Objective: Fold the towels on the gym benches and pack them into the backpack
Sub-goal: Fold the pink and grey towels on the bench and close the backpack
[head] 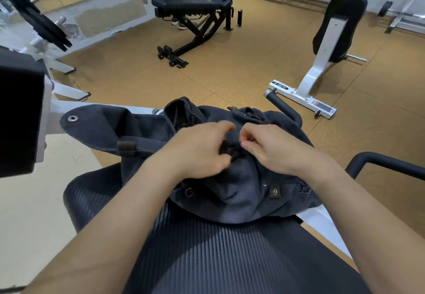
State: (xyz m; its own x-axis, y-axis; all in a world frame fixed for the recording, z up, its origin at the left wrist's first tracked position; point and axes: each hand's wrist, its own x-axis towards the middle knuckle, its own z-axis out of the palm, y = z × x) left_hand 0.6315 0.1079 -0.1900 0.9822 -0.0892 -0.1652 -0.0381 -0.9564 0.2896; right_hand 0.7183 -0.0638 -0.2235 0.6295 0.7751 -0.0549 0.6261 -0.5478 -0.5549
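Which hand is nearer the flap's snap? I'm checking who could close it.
Left. The left hand is on the backpack middle, on the side toward the flap snap; the right hand sits farther away.

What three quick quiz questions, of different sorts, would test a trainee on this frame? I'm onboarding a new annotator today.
1. True or false: the backpack lies on the floor.
2. Multiple choice: the left hand and right hand meet at A) the drawstring cord, B) the flap snap, C) a towel.
3. Fill in: the flap is thrown ___, to the left.

Key
1. False; it rests on the padded bench.
2. A.
3. Open. No towel is visible.
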